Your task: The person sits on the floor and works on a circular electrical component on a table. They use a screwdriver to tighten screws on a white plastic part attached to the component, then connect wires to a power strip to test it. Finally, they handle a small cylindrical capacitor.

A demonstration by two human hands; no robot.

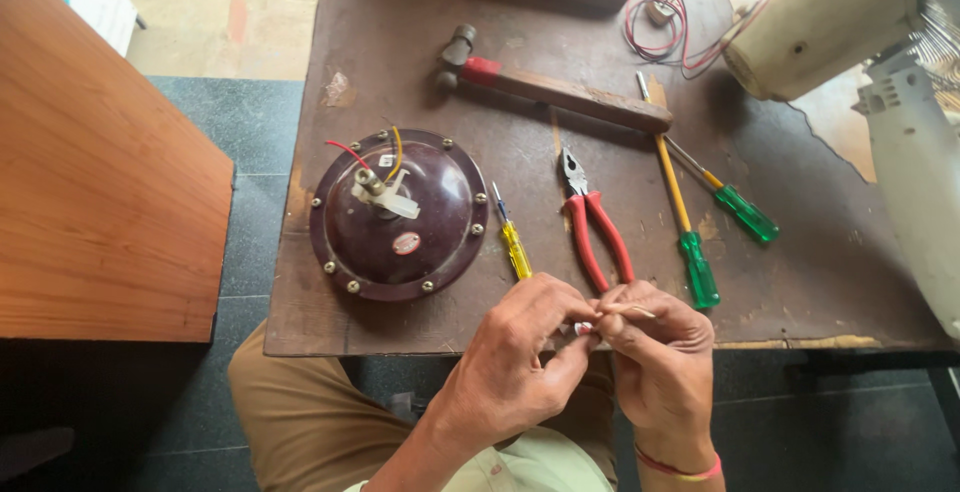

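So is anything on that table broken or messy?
Yes. The table top is worn and peeling at its front edge and far right corner. The round maroon motor cover has loose wires sticking out. The hammer and tools lie flat, nothing spilled.

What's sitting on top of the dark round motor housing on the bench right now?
On the motor housing stand a short metal shaft stub, a pale strip, a red wire, a yellow wire and a small oval label. Its inside is covered.
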